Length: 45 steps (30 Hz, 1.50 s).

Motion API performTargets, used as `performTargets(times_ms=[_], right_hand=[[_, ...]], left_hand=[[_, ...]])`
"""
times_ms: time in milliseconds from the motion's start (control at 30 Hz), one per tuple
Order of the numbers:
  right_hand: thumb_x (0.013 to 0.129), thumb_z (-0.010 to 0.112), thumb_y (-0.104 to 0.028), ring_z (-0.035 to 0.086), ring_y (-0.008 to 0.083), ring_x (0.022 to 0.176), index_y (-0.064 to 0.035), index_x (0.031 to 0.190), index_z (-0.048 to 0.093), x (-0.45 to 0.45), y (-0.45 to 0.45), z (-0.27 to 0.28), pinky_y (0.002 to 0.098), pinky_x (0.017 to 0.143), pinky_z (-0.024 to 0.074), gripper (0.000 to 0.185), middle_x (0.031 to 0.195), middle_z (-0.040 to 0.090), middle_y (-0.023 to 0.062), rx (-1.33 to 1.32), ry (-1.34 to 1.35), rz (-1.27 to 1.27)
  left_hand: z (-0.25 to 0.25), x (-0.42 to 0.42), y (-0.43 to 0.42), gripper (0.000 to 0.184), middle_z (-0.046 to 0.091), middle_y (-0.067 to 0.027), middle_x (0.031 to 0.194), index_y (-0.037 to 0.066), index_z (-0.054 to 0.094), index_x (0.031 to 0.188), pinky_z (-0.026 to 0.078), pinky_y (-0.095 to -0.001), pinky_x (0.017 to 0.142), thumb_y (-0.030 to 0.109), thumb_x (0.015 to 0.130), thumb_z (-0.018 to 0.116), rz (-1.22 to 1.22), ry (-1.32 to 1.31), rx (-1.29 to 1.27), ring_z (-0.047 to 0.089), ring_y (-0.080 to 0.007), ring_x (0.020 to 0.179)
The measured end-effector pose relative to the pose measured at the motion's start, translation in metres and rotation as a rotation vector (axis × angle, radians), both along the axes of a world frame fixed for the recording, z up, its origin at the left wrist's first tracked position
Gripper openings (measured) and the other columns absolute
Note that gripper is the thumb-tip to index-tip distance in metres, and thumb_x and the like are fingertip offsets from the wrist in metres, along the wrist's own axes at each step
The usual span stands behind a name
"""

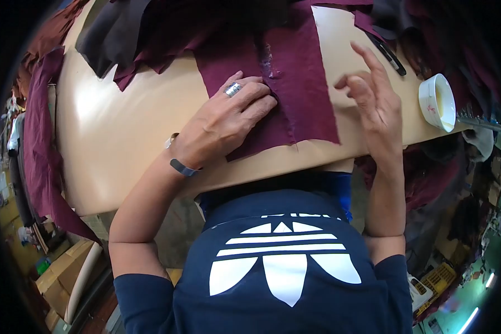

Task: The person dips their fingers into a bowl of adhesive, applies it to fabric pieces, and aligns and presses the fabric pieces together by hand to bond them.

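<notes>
A maroon sheet, which looks like leather (306,83), lies over the near edge of the work table, with a rough, shiny strip running down its middle. On this strip my left hand (222,119) rests with curled fingers, the fingertips pressed to the sheet and partly hidden. It wears a wide ring and an open metal bracelet (183,167). Raised to the right of the sheet, my right hand (375,97) touches nothing; its index finger points up, apart from the bent other fingers, and no object shows in it.
A white bowl (430,103) with pale contents stands near the table's right edge. Beyond it lies a black pen-like tool (392,57). Dark and maroon pieces (117,33) are heaped at the back, and a maroon strip (42,139) hangs over the left edge of the table (133,122).
</notes>
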State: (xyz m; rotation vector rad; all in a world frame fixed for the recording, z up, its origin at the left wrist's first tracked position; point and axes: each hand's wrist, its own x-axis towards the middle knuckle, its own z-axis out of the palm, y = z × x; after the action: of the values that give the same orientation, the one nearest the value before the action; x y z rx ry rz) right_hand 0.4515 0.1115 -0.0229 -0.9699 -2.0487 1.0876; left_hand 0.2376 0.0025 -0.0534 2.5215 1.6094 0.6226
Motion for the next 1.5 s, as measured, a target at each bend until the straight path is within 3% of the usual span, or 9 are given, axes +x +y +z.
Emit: performTargets(times_ms=[100, 233, 367, 500, 700, 767, 833, 933, 1500], right_hand=[[0.087, 0.053, -0.005, 0.045, 0.0073, 0.061, -0.0093, 0.135, 0.037, -0.027, -0.005, 0.002, 0.0208, 0.059, 0.0397, 0.052, 0.070, 0.053, 0.0014, -0.026, -0.021, 0.055], [0.085, 0.055, -0.005, 0.036, 0.0069, 0.055, -0.0099, 0.136, 0.036, -0.022, 0.015, -0.021, 0.0210, 0.055, 0.0343, 0.054, 0.060, 0.038, -0.0036, 0.288, -0.195, 0.046], [0.082, 0.063, -0.014, 0.042, 0.0105, 0.053, -0.0056, 0.128, 0.043, -0.014, 0.015, -0.010, 0.0252, 0.053, 0.0379, 0.051, 0.058, 0.044, 0.0061, -0.047, -0.094, 0.006], [0.079, 0.064, -0.010, 0.048, 0.0172, 0.052, -0.0120, 0.130, 0.042, -0.019, 0.008, -0.018, 0.0294, 0.054, 0.0407, 0.056, 0.062, 0.049, 0.0090, 0.177, -0.138, 0.090], [0.081, 0.057, 0.001, 0.038, 0.0083, 0.058, -0.0075, 0.132, 0.040, -0.016, 0.008, -0.014, 0.0213, 0.056, 0.0357, 0.054, 0.067, 0.050, 0.0018, 0.088, -0.218, 0.091], [0.080, 0.058, 0.001, 0.049, 0.0191, 0.060, -0.0111, 0.130, 0.042, -0.015, 0.010, -0.030, 0.0303, 0.059, 0.0411, 0.054, 0.067, 0.051, 0.0080, 0.288, -0.165, 0.084], [0.080, 0.058, 0.002, 0.047, 0.0189, 0.060, -0.0105, 0.129, 0.043, -0.013, 0.010, -0.038, 0.0295, 0.060, 0.0399, 0.053, 0.065, 0.045, 0.0069, 0.366, -0.120, 0.086], [0.083, 0.056, 0.001, 0.031, 0.0077, 0.057, -0.0053, 0.130, 0.042, -0.010, 0.008, -0.037, 0.0187, 0.058, 0.0320, 0.050, 0.062, 0.033, -0.0015, 0.276, -0.105, 0.091], [0.083, 0.058, -0.001, 0.036, 0.0073, 0.063, -0.0037, 0.125, 0.046, -0.007, 0.006, -0.043, 0.0188, 0.061, 0.0360, 0.044, 0.070, 0.043, 0.0002, 0.272, -0.082, 0.071]], left_hand=[[0.003, 0.004, -0.004, 0.034, 0.050, -0.0120, 0.113, 0.002, 0.055, 0.111, 0.034, -0.0457, 0.102, 0.004, 0.077, 0.050, 0.020, 0.040, -0.034, 0.046, -0.0256, 0.116], [-0.001, 0.004, -0.005, 0.036, 0.048, -0.0124, 0.117, 0.000, 0.054, 0.113, 0.030, -0.0483, 0.104, 0.003, 0.078, 0.049, 0.000, 0.050, -0.033, 0.043, -0.0263, 0.121], [0.003, 0.004, -0.005, 0.038, 0.049, -0.0131, 0.117, 0.000, 0.054, 0.115, 0.027, -0.0487, 0.105, 0.000, 0.077, 0.048, -0.004, 0.008, -0.062, 0.042, -0.0278, 0.123], [0.002, 0.004, -0.005, 0.040, 0.049, -0.0125, 0.119, 0.001, 0.054, 0.116, 0.026, -0.0504, 0.105, 0.001, 0.077, 0.048, -0.010, -0.015, -0.085, 0.041, -0.0277, 0.125], [0.003, 0.003, -0.006, 0.041, 0.048, -0.0106, 0.122, 0.004, 0.055, 0.118, 0.024, -0.0524, 0.105, 0.004, 0.078, 0.048, -0.051, 0.075, -0.074, 0.040, -0.0263, 0.126], [0.002, 0.001, -0.006, 0.041, 0.048, -0.0100, 0.123, 0.004, 0.055, 0.118, 0.023, -0.0531, 0.105, 0.004, 0.078, 0.048, -0.094, 0.095, -0.061, 0.041, -0.0256, 0.126], [0.002, 0.000, -0.006, 0.040, 0.049, -0.0093, 0.123, 0.004, 0.056, 0.118, 0.022, -0.0536, 0.105, 0.005, 0.079, 0.047, -0.119, 0.102, -0.055, 0.041, -0.0249, 0.125], [0.001, 0.000, -0.007, 0.039, 0.049, -0.0085, 0.124, 0.005, 0.056, 0.117, 0.021, -0.0539, 0.106, 0.006, 0.079, 0.047, -0.116, 0.088, -0.052, 0.042, -0.0242, 0.125], [0.003, 0.003, -0.008, 0.041, 0.049, -0.0093, 0.123, 0.013, 0.056, 0.118, 0.028, -0.0569, 0.101, 0.017, 0.078, 0.054, -0.142, 0.140, -0.033, 0.045, -0.0278, 0.122]])
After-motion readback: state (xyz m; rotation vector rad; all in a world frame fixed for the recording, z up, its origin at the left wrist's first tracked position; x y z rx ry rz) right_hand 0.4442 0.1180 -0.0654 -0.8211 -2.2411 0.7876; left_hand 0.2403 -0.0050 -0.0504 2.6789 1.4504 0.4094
